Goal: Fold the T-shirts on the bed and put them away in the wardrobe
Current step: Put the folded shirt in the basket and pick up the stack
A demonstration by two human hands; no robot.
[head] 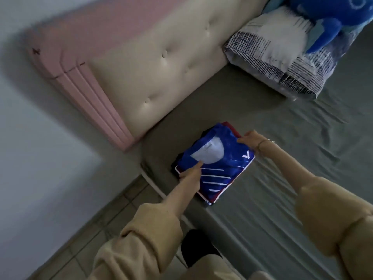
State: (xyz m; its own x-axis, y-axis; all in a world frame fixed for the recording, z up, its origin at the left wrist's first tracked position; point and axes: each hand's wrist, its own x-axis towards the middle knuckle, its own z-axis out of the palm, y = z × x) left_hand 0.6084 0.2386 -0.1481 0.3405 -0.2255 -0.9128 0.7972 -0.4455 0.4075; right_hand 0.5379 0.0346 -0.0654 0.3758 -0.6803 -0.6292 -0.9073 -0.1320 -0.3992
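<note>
Stack of folded T-shirts (214,166) on bed (282,188), near-left corner, blue shirt on top. Left hand (190,174) grips stack's near-left edge, thumb on top. Right hand (249,141) pinches far-right edge. Pillow (272,57) far right.

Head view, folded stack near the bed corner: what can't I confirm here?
- Shirt count: blue T-shirt covers the stack; only red and dark edges show.
- Fingers of left hand and right hand: tucked under the stack's edges.
- Wardrobe: outside the frame.
- Plush toy: cut off by the top edge.
</note>
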